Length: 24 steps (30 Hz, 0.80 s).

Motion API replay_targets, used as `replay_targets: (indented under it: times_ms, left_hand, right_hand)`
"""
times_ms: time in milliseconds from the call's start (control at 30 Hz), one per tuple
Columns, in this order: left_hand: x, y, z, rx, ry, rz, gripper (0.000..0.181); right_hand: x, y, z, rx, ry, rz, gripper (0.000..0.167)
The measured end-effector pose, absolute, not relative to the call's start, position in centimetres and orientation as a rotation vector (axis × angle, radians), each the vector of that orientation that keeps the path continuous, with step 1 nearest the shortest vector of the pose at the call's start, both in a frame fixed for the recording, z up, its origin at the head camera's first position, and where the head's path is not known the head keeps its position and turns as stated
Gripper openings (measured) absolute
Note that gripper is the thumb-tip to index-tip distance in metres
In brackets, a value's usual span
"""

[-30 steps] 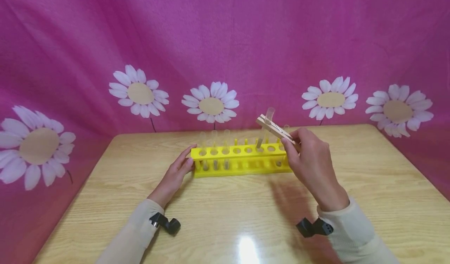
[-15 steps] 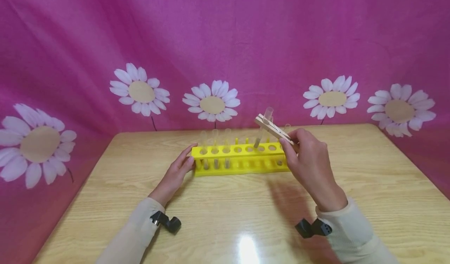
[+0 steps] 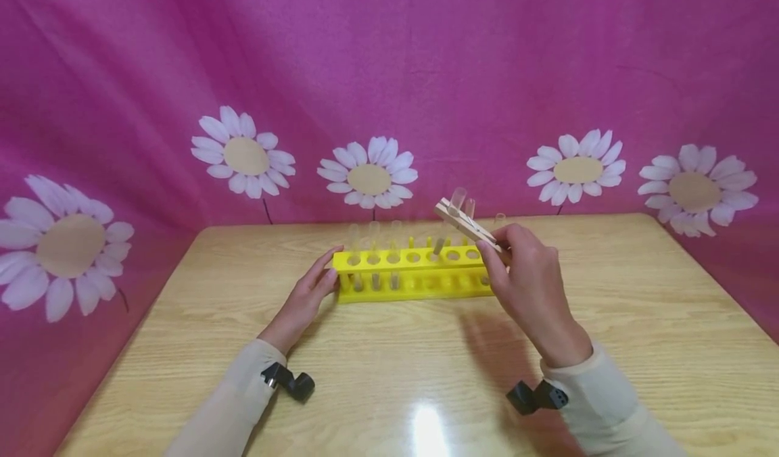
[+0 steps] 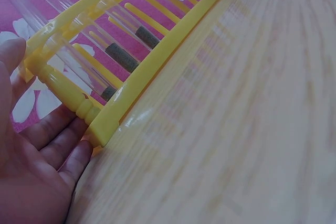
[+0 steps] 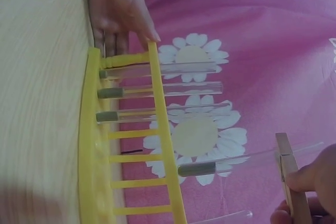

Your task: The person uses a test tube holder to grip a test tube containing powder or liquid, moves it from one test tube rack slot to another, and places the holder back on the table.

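Note:
My left hand holds the left end of a yellow test tube rack. In the left wrist view its thumb lies by the top plate and its fingers lie about the end post and base. My right hand pinches a wooden test tube holder. Its tip clamps a tilted clear test tube with dark grey-green contents at the bottom. That bottom end is at the rack's top plate, near a middle hole; whether it has entered cannot be told.
Three test tubes with dark contents, among them one test tube, stand in the rack's left holes. Another tube shows behind the right hand. The rack stands on a wooden table before a pink flowered cloth.
My right hand has carried the holder and its clamped tube a little to the left along the rack. The left hand keeps its place at the rack's end.

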<state>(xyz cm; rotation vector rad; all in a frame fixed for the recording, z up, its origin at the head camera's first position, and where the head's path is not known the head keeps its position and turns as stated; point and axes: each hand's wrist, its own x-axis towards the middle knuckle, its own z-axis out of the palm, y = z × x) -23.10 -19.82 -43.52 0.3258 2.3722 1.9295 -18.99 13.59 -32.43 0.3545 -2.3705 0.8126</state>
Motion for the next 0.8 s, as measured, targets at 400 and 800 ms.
replay_targets:
  times_ms: [400, 800]
  left_hand:
    - [-23.15, -19.70, -43.48, 0.350, 2.375, 1.944, 0.052]
    - [-22.92, -19.74, -43.36, 0.340, 2.340, 1.963, 0.049]
  right_hand:
    - [-19.13, 13.24, -32.82, 0.350, -2.411, 0.812, 0.018]
    - [-19.25, 12.89, -33.41, 0.367, -2.438, 0.791, 0.018]
